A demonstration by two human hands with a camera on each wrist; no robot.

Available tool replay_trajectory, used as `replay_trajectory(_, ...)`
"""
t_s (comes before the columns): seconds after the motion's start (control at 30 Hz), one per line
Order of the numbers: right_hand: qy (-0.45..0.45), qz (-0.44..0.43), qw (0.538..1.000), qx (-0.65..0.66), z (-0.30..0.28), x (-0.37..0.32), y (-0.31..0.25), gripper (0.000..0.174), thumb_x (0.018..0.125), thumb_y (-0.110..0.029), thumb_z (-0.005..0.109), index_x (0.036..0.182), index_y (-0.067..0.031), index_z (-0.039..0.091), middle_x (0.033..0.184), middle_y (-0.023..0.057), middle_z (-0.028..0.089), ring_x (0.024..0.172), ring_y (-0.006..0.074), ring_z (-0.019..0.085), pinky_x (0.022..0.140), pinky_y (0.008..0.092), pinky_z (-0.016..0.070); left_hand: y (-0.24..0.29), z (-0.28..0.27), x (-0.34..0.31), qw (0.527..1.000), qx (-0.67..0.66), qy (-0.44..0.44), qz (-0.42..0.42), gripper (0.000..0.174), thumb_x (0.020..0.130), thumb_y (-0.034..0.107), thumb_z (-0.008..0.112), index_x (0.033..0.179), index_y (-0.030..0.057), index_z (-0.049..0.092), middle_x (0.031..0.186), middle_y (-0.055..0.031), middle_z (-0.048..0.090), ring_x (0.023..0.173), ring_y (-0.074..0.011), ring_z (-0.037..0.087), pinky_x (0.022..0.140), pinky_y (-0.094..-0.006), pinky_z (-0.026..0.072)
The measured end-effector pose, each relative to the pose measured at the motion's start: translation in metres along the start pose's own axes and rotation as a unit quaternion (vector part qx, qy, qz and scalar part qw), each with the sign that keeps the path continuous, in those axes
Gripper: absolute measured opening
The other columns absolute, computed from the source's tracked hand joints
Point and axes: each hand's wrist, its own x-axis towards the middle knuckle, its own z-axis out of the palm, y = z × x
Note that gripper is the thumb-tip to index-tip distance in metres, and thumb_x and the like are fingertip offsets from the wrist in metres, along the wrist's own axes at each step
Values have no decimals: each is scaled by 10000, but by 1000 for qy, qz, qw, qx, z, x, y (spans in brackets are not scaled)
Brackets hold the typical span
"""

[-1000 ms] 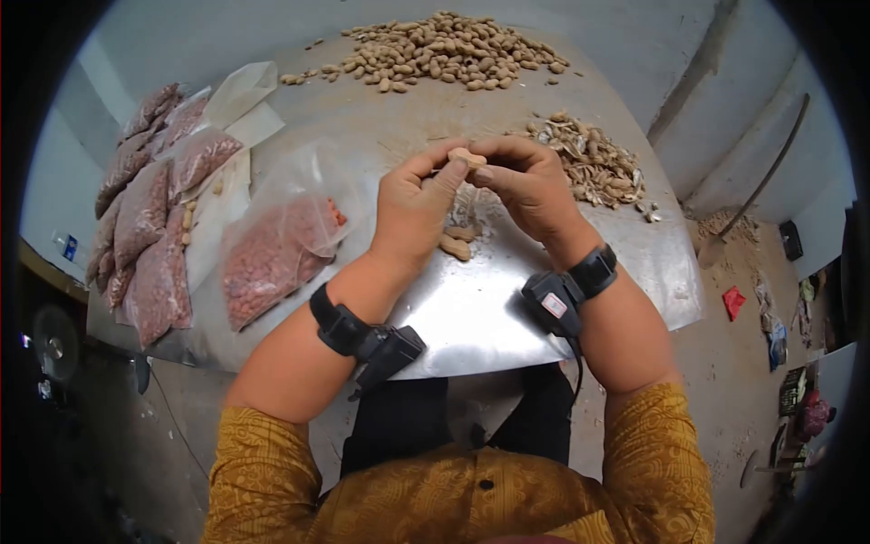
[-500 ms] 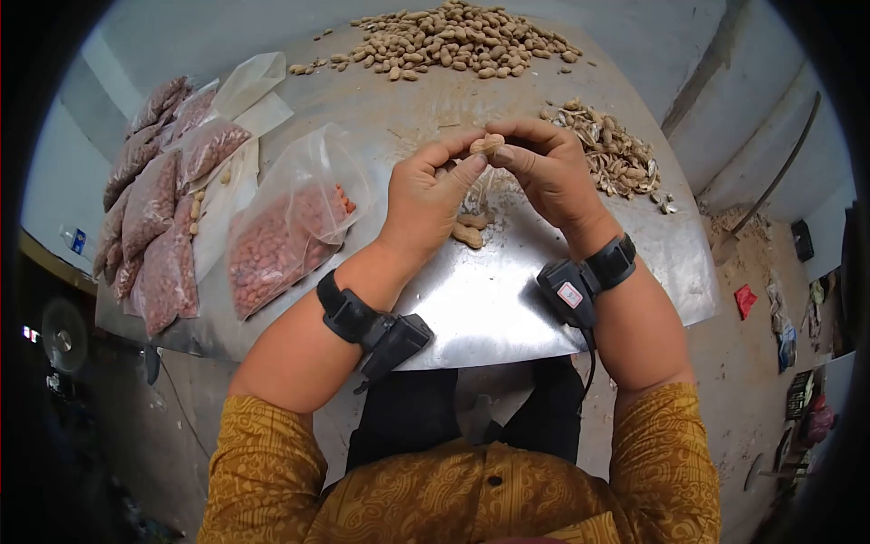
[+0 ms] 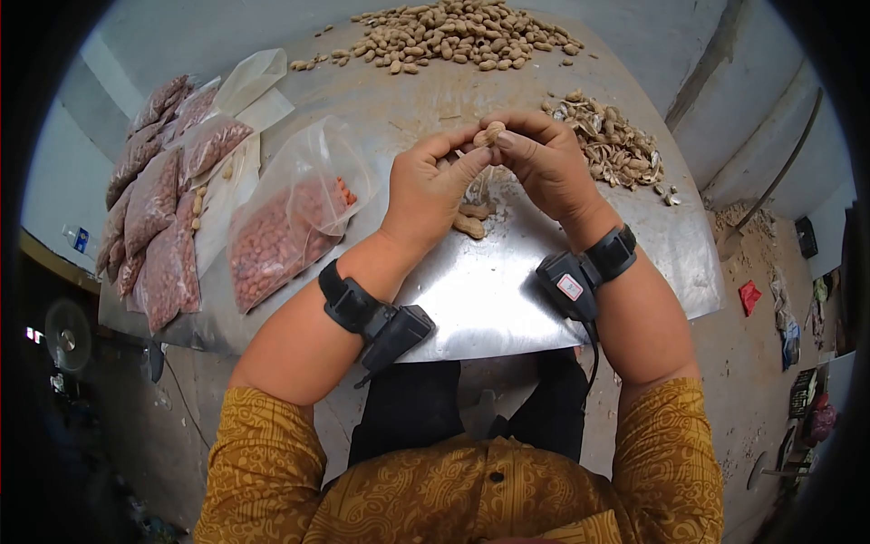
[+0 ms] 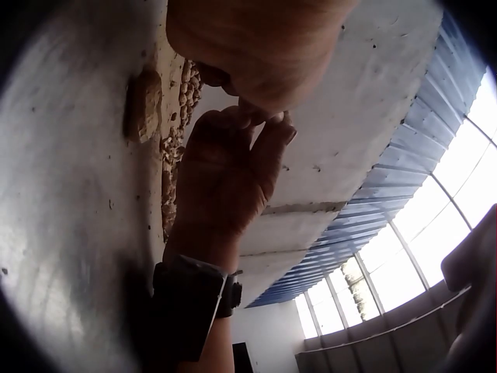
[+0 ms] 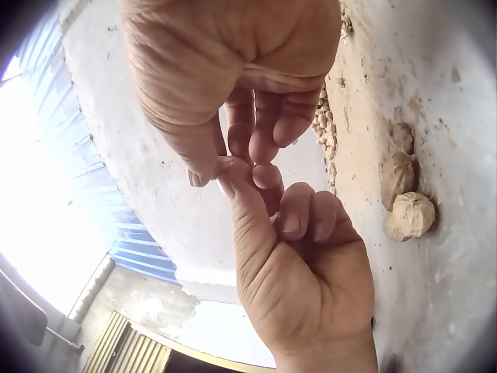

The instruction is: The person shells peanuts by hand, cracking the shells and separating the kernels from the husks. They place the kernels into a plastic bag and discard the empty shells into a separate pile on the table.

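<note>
Fingertips of both hands meet over the table and pinch one unshelled peanut (image 3: 489,134) between them. My left hand (image 3: 430,186) grips it from the left with thumb and forefinger, and my right hand (image 3: 550,168) from the right. In both wrist views the fingers cover most of that peanut. Below the hands, a few whole peanuts (image 3: 469,224) lie on the metal table (image 3: 489,308); the right wrist view shows these peanuts (image 5: 409,216) beside the hands. The inside of the left palm is hidden from the head view.
A large heap of unshelled peanuts (image 3: 462,36) lies at the far edge. Broken shells (image 3: 616,150) are piled beyond the right hand. An open clear bag of red kernels (image 3: 281,240) stands left, near several filled bags (image 3: 149,204).
The pinched peanut has turned from lying crosswise to a more tilted stance. Both hands now appear slightly farther right and higher in the head view, which has itself shifted a little.
</note>
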Motion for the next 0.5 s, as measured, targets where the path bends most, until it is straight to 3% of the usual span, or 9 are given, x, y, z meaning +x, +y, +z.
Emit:
replay_trajectory(0.13, -10, 1, 1000, 26, 0, -1, -1, 234, 788, -101, 658, 989, 9, 609, 904, 76, 638, 818, 132, 602, 755, 240, 490, 1, 1, 0, 1000, -10, 5, 12, 332, 841, 153, 612, 1139, 15, 562, 845, -51, 548, 521, -140, 592, 389, -226, 523)
replay_trajectory(0.3, -20, 5, 999, 40, -2, -1, 0, 213, 771, -73, 652, 961, -6, 585, 927, 70, 627, 824, 137, 604, 765, 247, 490, -1, 0, 1, 998, 10, 10, 54, 317, 832, 163, 631, 1107, 12, 583, 864, -46, 541, 639, -130, 601, 421, -216, 535)
replay_trajectory(0.37, -24, 10, 999, 36, -3, -1, 0, 207, 768, -71, 652, 952, -10, 580, 928, 68, 626, 823, 136, 602, 757, 247, 487, -7, 0, 3, 992, 56, 21, 107, 315, 829, 164, 636, 1100, 11, 588, 880, -46, 541, 719, -126, 601, 449, -207, 541)
replay_trajectory(0.5, -27, 10, 999, 17, -4, -1, 1, 207, 770, -80, 657, 953, -18, 580, 923, 65, 625, 815, 132, 599, 729, 242, 480, -1, -1, 0, 989, 96, 16, 110, 315, 833, 175, 637, 1093, 2, 593, 934, -58, 547, 795, -124, 587, 581, -207, 520)
